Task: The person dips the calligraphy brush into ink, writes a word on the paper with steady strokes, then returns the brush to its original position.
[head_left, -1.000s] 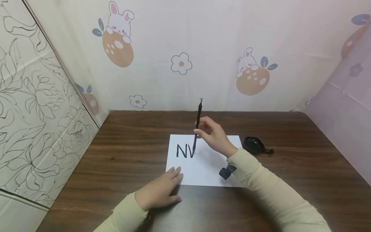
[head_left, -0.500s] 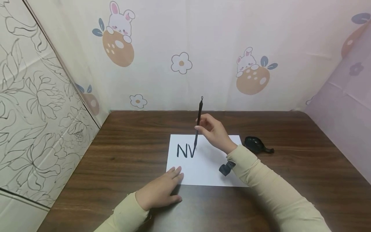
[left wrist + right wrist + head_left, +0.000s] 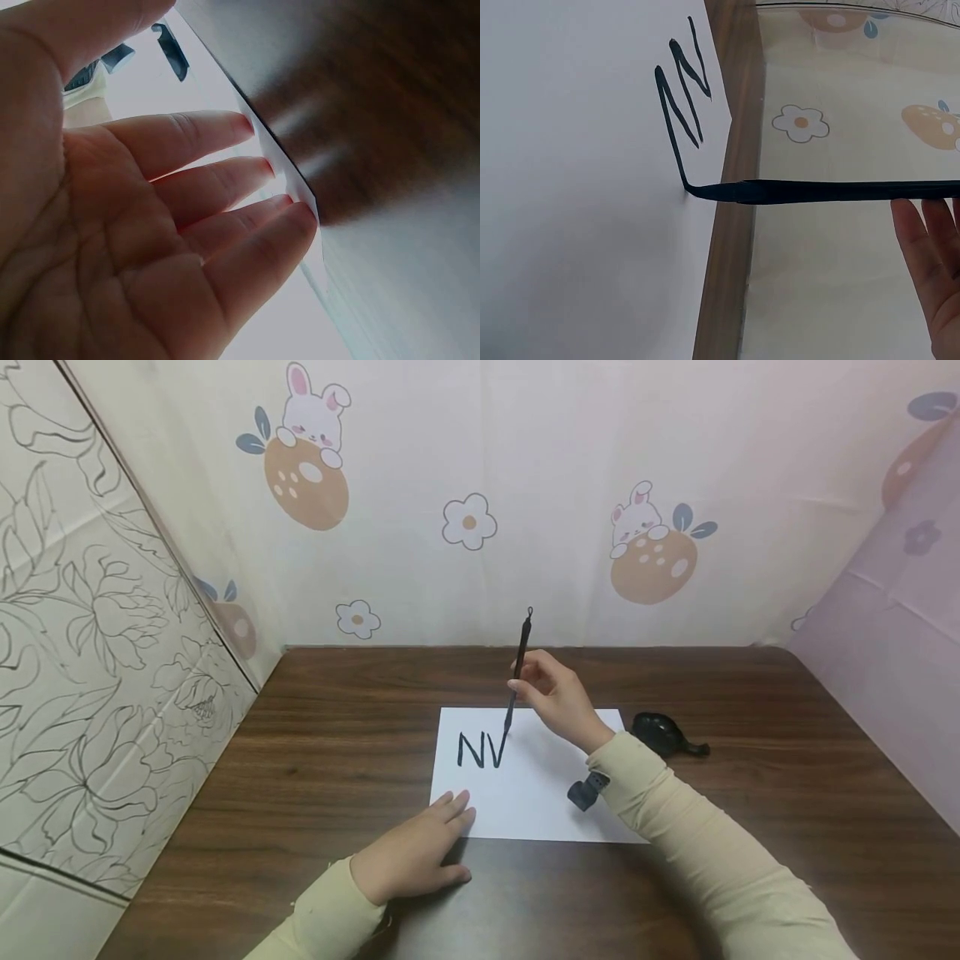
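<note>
My right hand pinches a dark writing brush by its handle, with the thumb and fingertips around it. The brush stands nearly upright, leaning slightly right at the top. In the right wrist view its bent tip touches the white paper at the end of a black stroke. Black ink lettering, an N followed by a V shape, is on the left part of the sheet. My left hand lies with fingers extended at the paper's lower left corner, fingertips on the sheet.
A black ink dish with a short handle sits right of the paper, by the right sleeve. A small black device is at the right wrist. The brown wooden table meets a patterned wall covering behind.
The right hand and brush have moved up and slightly right across the paper, drawing the V's second stroke upward from its lower point. The left hand has stayed in place.
</note>
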Available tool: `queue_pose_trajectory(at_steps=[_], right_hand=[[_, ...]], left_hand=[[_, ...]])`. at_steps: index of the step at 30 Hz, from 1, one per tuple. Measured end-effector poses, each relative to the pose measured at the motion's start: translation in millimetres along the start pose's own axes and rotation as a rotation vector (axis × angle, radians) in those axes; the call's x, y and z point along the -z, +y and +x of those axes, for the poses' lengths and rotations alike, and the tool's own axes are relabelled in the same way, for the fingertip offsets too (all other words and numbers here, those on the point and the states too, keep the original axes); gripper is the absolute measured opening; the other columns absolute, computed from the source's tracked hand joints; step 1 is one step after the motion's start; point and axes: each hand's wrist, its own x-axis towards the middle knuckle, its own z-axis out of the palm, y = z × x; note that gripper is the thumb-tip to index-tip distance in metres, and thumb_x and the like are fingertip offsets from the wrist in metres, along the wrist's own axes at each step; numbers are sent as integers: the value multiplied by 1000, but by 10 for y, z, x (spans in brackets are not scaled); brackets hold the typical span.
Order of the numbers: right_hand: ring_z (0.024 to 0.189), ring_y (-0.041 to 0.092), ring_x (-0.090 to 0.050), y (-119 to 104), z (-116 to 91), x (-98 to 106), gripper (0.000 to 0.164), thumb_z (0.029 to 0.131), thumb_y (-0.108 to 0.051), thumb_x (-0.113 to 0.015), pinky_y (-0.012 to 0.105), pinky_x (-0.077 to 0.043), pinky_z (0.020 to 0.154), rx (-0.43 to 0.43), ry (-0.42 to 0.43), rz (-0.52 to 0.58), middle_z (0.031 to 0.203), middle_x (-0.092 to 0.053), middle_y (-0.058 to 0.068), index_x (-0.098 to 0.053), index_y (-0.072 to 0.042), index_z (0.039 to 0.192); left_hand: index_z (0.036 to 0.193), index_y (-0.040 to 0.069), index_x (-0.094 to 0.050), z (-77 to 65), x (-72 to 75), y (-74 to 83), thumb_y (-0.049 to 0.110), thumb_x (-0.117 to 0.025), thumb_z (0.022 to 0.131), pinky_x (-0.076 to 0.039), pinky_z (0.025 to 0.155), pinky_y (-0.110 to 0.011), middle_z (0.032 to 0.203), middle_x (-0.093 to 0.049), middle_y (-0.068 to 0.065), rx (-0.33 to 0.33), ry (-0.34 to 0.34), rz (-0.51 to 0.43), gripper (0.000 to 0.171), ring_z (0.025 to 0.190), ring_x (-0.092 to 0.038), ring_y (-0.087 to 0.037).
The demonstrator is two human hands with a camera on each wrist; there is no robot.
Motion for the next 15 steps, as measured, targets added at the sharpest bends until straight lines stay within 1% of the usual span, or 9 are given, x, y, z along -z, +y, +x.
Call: queue_pose_trajectory(at_steps=[5, 8, 12, 15], right_hand=[[87, 17, -65, -38, -3, 80, 26, 92, -10, -67, 31, -58, 76, 34, 40, -21, 97, -64, 7, -58, -11, 117], [90, 15, -63, -68, -10, 132, 27, 92, -10, -68, 31, -56, 77, 34, 58, -47, 96, -64, 5, -59, -11, 117], [91, 16, -62, -98, -22, 161, 26, 91, -9, -68, 35, -56, 80, 23, 47, -84, 97, -63, 5, -59, -10, 115], [91, 18, -63, -100, -25, 149, 25, 91, -6, -68, 38, -58, 81, 22, 32, -88, 97, -63, 6, -60, -9, 114]], left_hand=[[144, 1, -47, 1, 27, 13, 37, -72, 87, -33, 118, -48, 156, -36, -19, 7, -13, -6, 72, 145, -34, -37], [144, 1, -47, 4, 46, 19, 37, -72, 87, -33, 118, -48, 156, -35, -19, 9, -18, -9, 71, 145, -34, -37], [143, 1, -47, 5, 71, 23, 36, -71, 87, -33, 118, -48, 156, -35, -19, 8, -22, -12, 71, 145, -33, -37], [144, 1, -47, 11, 85, 19, 37, -71, 87, -33, 118, -48, 156, -35, -19, 9, -26, -12, 71, 145, -33, -37]])
